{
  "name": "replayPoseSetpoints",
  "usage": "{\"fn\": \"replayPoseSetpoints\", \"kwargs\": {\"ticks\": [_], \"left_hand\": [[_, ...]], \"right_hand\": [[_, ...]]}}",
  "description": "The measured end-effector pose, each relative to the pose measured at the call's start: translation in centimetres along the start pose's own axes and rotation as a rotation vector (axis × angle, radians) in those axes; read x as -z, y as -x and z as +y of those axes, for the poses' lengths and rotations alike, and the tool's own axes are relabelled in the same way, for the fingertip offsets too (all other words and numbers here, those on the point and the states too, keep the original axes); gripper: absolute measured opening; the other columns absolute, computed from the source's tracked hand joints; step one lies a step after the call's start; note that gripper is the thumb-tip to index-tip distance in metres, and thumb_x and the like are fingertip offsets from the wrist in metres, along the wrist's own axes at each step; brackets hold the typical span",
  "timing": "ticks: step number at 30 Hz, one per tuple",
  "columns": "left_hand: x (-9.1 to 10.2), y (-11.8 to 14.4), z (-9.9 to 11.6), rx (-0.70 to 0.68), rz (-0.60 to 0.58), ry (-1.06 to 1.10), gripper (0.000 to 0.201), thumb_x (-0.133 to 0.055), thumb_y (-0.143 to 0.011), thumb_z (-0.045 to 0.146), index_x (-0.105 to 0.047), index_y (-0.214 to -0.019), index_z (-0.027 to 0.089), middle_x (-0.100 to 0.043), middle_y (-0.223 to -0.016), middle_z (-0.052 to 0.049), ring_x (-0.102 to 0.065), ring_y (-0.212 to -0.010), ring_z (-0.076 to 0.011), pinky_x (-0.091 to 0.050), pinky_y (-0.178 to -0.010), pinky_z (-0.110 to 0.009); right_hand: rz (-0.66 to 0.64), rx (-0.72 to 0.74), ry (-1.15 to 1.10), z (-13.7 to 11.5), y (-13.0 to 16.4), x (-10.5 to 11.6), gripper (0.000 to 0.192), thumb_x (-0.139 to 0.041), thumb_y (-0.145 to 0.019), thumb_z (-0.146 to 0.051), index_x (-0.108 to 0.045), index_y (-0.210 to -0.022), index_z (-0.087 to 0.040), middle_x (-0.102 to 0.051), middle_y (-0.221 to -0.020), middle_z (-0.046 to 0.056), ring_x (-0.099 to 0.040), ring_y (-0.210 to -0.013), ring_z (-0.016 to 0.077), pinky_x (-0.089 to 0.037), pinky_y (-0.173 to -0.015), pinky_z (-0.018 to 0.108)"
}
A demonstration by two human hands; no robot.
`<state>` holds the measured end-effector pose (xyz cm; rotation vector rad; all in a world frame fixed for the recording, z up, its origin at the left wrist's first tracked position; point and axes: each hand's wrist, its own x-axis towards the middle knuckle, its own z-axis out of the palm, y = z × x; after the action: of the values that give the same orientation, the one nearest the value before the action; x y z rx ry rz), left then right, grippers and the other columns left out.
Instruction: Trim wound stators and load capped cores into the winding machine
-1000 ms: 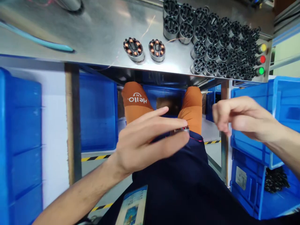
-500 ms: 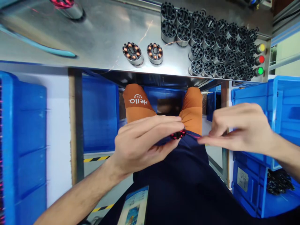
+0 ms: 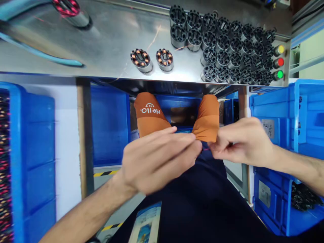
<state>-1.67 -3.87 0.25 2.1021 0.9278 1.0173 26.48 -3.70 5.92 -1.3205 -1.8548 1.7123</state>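
Over my lap, my left hand [image 3: 158,160] is closed round a motor stator, its back turned up so that the stator is almost wholly hidden. A short red wire [image 3: 206,149] runs from the left fingertips to my right hand [image 3: 239,141], which pinches it just to the right. On the metal bench above stand two stators wound with copper, one at left [image 3: 143,61] and one beside it [image 3: 165,60]. A red-wound stator [image 3: 72,15] stands at the far upper left.
Rows of black-topped stators [image 3: 222,42] fill the bench's right part, beside yellow, red and green buttons [image 3: 280,62]. Blue bins stand at left [image 3: 35,152] and right [image 3: 280,111]. A pale blue tube [image 3: 50,59] lies on the bench. A phone [image 3: 146,222] rests on my lap.
My left hand has rolled over, hiding the red-wound stator that showed between its fingers. My right hand has moved left, closer to it, and the visible wire is shorter.
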Motion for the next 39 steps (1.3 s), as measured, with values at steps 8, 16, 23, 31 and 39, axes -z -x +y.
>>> {"fn": "replayPoseSetpoints", "kwargs": {"ticks": [8,16,23,31,39], "left_hand": [[3.6,-2.3,-0.9,0.209,0.126,-0.173,0.029,-0.093,-0.096,0.031,-0.081,-0.123,0.027,-0.092,-0.116,0.0,-0.09,-0.099,-0.021,-0.072,-0.095,-0.035],[7.5,-7.2,-11.7,0.182,0.327,-0.591,0.032,-0.098,-0.092,0.048,-0.086,-0.114,0.029,-0.082,-0.119,-0.008,-0.072,-0.121,-0.0349,-0.058,-0.114,-0.059],[8.9,-8.1,-13.2,0.375,0.489,-0.533,0.05,-0.095,-0.09,0.048,-0.064,-0.122,0.027,-0.079,-0.124,-0.008,-0.074,-0.113,-0.0303,-0.06,-0.107,-0.051],[9.1,-12.5,-13.2,0.599,0.475,-0.488,0.057,-0.096,-0.086,0.032,-0.06,-0.13,0.028,-0.089,-0.108,-0.002,-0.088,-0.1,-0.0316,-0.068,-0.1,-0.052],[3.9,-6.9,-0.7,-0.002,0.246,-0.036,0.07,-0.101,-0.09,0.021,-0.063,-0.147,0.034,-0.087,-0.136,-0.003,-0.092,-0.109,-0.0263,-0.077,-0.088,-0.033]], "right_hand": [[0.11,0.296,0.781,1.5,1.6,1.5,0.028,-0.076,-0.116,-0.026,-0.063,-0.09,-0.024,-0.064,-0.073,-0.004,-0.062,-0.058,0.0151,-0.04,-0.057,0.033],[-0.15,0.291,1.084,0.2,-4.4,-6.0,0.023,-0.088,-0.091,-0.008,-0.08,-0.106,-0.022,-0.086,-0.095,0.006,-0.086,-0.085,0.0292,-0.063,-0.067,0.038],[-0.233,0.336,0.731,-4.7,-6.1,-7.5,0.044,-0.1,-0.091,-0.023,-0.08,-0.131,-0.022,-0.085,-0.121,0.007,-0.086,-0.11,0.0351,-0.073,-0.096,0.052],[-0.207,0.153,0.461,-1.1,-2.8,-6.0,0.047,-0.092,-0.096,-0.011,-0.082,-0.137,-0.032,-0.086,-0.132,0.003,-0.086,-0.12,0.0307,-0.07,-0.105,0.042],[0.601,0.149,-0.219,-2.1,-2.0,-2.7,0.044,-0.096,-0.102,-0.035,-0.08,-0.142,-0.031,-0.086,-0.111,0.004,-0.084,-0.091,0.0184,-0.072,-0.082,0.024]]}}
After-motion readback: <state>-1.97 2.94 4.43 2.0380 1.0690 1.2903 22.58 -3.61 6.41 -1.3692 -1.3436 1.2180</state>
